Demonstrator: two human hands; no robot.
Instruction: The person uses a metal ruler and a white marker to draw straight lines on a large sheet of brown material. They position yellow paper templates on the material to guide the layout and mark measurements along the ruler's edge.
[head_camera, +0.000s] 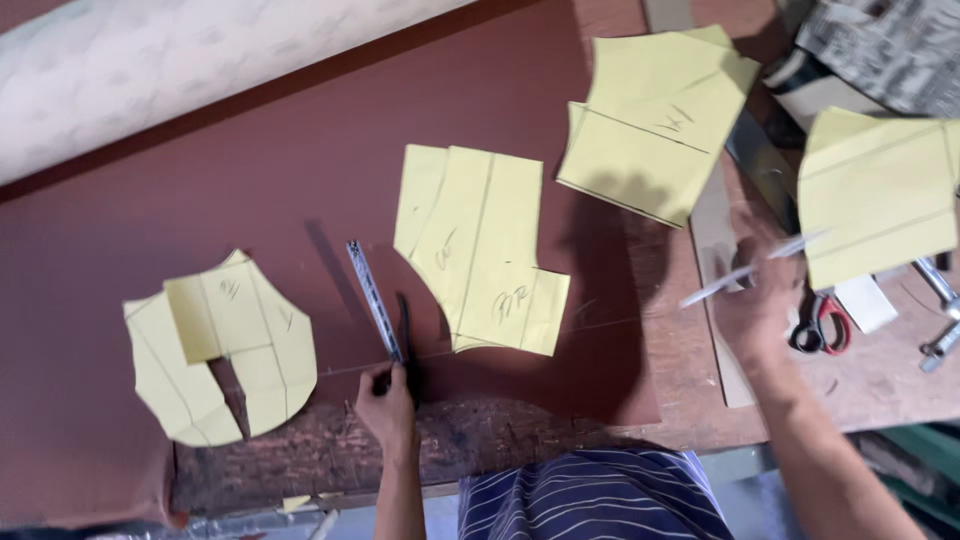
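a dull reddish-brown sheet (300, 180), matte and smooth like leatherette, is spread flat over a worn wooden table (880, 385). at the sheet's near edge the left hand (385, 405) is closed in a loose fist around the lower end of a narrow metal ruler (373, 298), which is stood tilted on the sheet beside a slim, curved black strip (404, 330). just right of the ruler a pale yellow paper pattern piece (480, 250) is laid flat, straight-edged with one concave curved side and pencil lines across it. further left, a rounded shield-shaped yellow pattern (225, 345) made of overlapping pieces is laid on the sheet. the right hand (765, 300) is blurred over the table's bare wood; a thin pale stick-like thing (750, 268) is gripped in its fingers, though how tightly cannot be told. red-handled scissors (822, 325) are seen just beside that hand. two more yellow patterns (655, 120) lie further back, and a pale quilted roll (150, 70) is laid along the far edge.
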